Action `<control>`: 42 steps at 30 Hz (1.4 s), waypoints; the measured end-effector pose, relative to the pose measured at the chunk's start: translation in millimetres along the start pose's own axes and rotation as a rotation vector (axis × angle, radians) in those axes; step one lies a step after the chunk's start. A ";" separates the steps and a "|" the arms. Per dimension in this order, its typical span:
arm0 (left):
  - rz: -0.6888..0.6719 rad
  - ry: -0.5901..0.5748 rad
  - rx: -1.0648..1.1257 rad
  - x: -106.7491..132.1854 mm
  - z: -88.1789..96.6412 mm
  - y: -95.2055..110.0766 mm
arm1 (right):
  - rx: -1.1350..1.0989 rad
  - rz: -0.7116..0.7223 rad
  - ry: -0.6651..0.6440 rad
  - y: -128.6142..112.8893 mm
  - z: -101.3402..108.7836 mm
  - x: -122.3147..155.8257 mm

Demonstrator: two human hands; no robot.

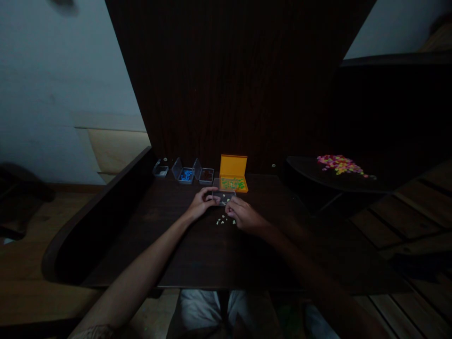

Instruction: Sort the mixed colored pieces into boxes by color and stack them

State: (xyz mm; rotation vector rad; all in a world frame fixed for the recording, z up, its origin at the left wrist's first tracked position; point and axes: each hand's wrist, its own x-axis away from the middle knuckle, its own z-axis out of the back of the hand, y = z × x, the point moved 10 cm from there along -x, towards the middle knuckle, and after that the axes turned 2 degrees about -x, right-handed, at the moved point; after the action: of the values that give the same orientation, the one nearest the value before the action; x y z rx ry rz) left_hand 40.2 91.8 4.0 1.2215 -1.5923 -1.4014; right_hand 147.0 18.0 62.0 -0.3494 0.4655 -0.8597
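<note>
In the middle of the dark desk stands a small clear plastic box (223, 195) with a few pale pieces inside. My left hand (203, 204) grips its left side, thumb and fingers around the edge. At the box's right front edge is my right hand (243, 214), its fingers curled together in a pinch; whatever they hold is hidden. Several pale, cream-coloured small pieces (222, 220) lie scattered on the desk just below the box, some close to my right hand.
Behind the hands, an open orange box (233, 165) holds green pieces. Left of it stand open clear boxes: one with dark pieces (206, 175), one with blue pieces (186, 175), one with whitish contents (161, 172). A pink, yellow and orange pile (341, 165) lies on the raised right shelf (303, 165).
</note>
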 end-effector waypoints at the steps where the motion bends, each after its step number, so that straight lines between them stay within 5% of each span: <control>1: -0.001 -0.002 -0.003 -0.2 0.1 -0.4 | -0.003 -0.004 0.016 -0.2 6.4 -1.1; 6: 0.020 -0.020 0.007 -0.6 -0.3 -3.4 | 0.005 -0.045 0.103 8.0 26.0 -9.5; 18: 0.021 -0.098 0.072 1.1 -12.7 -3.2 | 0.171 -0.185 0.103 29.3 20.5 -26.4; 32: 0.038 -0.069 0.034 0.0 -9.0 -5.2 | 0.027 0.033 0.120 10.6 45.7 9.5; 42: 0.029 0.018 0.009 1.3 0.1 -4.8 | 0.064 -0.074 -0.171 25.4 -11.8 25.9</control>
State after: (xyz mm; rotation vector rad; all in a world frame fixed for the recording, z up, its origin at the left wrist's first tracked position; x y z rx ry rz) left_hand 40.6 90.7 -0.8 1.2084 -1.5987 -1.3630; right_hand 171.6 11.8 33.6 -0.3798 0.2672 -0.9061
